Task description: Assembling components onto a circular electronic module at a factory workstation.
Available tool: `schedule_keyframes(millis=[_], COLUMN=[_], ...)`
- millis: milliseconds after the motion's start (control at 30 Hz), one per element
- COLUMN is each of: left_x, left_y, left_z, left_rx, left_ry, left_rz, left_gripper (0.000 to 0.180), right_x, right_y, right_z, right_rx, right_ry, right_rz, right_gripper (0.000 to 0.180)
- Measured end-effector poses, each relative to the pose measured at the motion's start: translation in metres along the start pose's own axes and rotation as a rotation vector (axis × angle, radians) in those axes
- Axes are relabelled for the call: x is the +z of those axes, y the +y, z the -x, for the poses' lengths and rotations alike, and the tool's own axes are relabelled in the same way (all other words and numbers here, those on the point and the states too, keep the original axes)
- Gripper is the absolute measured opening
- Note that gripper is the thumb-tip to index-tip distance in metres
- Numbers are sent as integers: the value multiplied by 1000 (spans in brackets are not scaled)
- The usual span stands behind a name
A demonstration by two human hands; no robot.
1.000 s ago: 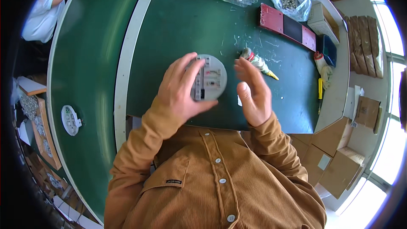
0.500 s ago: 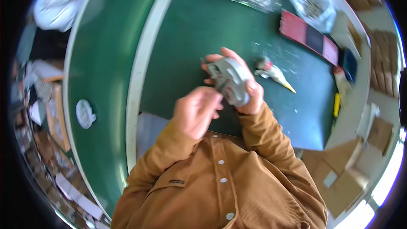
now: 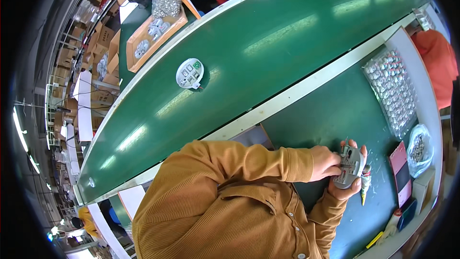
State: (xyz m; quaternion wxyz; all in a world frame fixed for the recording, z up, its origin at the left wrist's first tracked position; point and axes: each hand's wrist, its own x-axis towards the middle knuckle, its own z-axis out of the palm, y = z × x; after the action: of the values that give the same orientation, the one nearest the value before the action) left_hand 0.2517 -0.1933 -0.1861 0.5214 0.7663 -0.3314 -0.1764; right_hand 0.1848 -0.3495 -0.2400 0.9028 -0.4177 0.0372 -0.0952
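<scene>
A round light-grey plastic housing [image 3: 353, 165] rests in my right hand [image 3: 346, 191], whose fingers and thumb wrap its rim. Dark and reddish details show on the side turned toward my left. My left hand [image 3: 326, 164] reaches in from the left, its fingers bunched against that side. Whatever those fingertips pinch is hidden. Just right of the housing, a squeeze bottle with a yellow pointed tip [image 3: 366, 184] lies on the green tabletop [image 3: 311, 124], partly covered by my right hand.
A green conveyor belt [image 3: 258, 67] curves past, carrying an open white round housing [image 3: 189, 73] with a small circuit board. On my table are a clear-wrapped tray of parts [image 3: 392, 91], a bag of small metal pieces [image 3: 420, 151], a pink-and-black box [image 3: 400, 172] and a yellow-handled tool [image 3: 374, 240].
My view has swung to the left, so the hands now appear farther right and more of the belt shows. The housing stays in my right hand, with my left fingers still at it.
</scene>
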Motion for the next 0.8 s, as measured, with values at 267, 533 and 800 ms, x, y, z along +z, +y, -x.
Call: schedule_keyframes(millis=[267,533,800], left_x=[-5,-9,8], left_y=[-4,-6,-8], left_z=[17,14,22], left_rx=[-68,-33,-368], left_ry=[22,-47,-56], left_rz=[95,81,606], left_gripper=[20,22,24], right_x=[12,9,6], right_y=[0,2,3], right_z=[-5,-2,0], right_rx=[25,35,2], right_ry=[-54,-67,-111], right_rz=[66,24,104], right_gripper=[96,96,97])
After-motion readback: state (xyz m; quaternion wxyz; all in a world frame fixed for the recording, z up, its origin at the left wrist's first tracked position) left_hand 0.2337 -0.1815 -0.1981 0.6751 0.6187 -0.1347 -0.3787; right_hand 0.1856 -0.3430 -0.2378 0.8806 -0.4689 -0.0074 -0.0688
